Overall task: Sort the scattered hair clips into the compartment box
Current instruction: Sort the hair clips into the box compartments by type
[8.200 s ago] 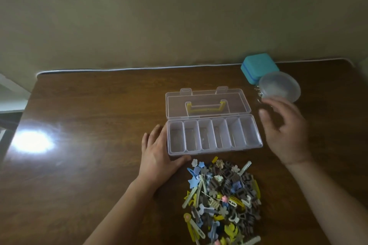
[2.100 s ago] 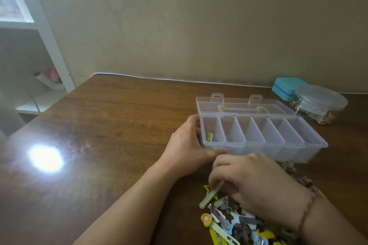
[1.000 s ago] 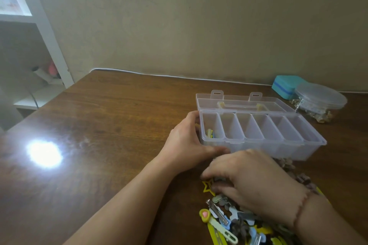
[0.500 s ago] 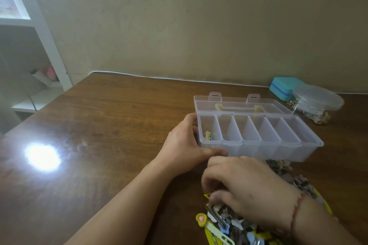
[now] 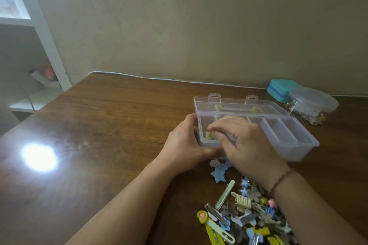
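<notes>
Left hand (image 5: 184, 145) is wrapped round the 9 o'clock end of the compartment box (image 5: 288, 137), steadying it. Right hand (image 5: 243, 141) hovers over the leftmost compartment, fingertips pinched on a yellowish hair clip (image 5: 210, 135). Loose clip pile (image 5: 245, 217) sits at 6 o'clock.

Setting: home room, prob. bedroom/study corner. Dark wood desk (image 5: 111, 125) pushed against plain beige plaster wall (image 5: 199, 26). White cable (image 5: 159, 79) runs along desk's back edge. White open shelf unit (image 5: 45, 36) left of desk w/ small household items. Teal case (image 5: 280, 89) + clear round tub (image 5: 312, 101) at desk's far right.
</notes>
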A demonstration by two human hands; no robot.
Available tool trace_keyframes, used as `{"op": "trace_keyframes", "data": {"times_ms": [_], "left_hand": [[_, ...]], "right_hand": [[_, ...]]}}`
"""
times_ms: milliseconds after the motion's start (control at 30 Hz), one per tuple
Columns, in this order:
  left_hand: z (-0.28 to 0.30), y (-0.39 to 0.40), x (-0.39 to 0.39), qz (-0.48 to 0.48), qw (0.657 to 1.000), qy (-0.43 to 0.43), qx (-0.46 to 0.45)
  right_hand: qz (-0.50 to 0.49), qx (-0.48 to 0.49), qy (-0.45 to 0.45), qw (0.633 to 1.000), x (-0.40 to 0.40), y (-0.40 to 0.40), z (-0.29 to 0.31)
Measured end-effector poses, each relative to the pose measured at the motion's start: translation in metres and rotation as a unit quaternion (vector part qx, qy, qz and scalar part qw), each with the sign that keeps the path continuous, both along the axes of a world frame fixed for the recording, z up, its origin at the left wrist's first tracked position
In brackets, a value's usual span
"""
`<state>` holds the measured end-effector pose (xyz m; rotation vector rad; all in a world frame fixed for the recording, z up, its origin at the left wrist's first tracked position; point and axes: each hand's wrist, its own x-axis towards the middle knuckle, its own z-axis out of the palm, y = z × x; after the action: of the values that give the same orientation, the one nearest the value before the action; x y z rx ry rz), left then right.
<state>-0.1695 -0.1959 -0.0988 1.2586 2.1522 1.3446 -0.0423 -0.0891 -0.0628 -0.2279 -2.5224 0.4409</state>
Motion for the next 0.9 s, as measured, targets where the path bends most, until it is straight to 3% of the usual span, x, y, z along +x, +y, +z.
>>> {"op": "trace_keyframes", "data": {"times_ms": [167, 267, 333, 500, 700, 800, 867, 900], "left_hand": [[0.0, 0.0, 0.0, -0.002, 1.0, -0.004, 0.001], [-0.001, 0.0, -0.001, 0.007, 1.0, -0.004, 0.006], [-0.001, 0.0, 0.0, 0.01, 1.0, -0.002, 0.005], [0.0, 0.0, 0.001, 0.006, 1.0, 0.0, -0.004], [-0.001, 0.0, 0.0, 0.01, 1.0, 0.001, 0.003], [-0.002, 0.001, -0.001, 0.007, 1.0, -0.002, 0.002], [-0.001, 0.001, -0.001, 0.006, 1.0, 0.003, -0.004], [-0.001, 0.001, -0.002, 0.006, 1.0, 0.005, -0.008]], "right_hand": [[0.049, 0.049, -0.018, 0.997, 0.02, -0.009, 0.021], [0.089, 0.009, -0.153, 0.984, 0.045, -0.017, 0.037], [0.049, 0.073, -0.231, 0.969, 0.051, -0.019, 0.037], [-0.043, 0.113, -0.26, 0.958, 0.045, -0.026, 0.027], [-0.012, 0.062, -0.282, 0.957, 0.041, -0.027, 0.026], [0.014, -0.089, -0.215, 0.972, 0.046, -0.019, 0.038], [0.003, -0.182, -0.068, 0.981, 0.045, -0.013, 0.04], [-0.022, -0.176, 0.013, 0.984, 0.043, -0.01, 0.037]]}}
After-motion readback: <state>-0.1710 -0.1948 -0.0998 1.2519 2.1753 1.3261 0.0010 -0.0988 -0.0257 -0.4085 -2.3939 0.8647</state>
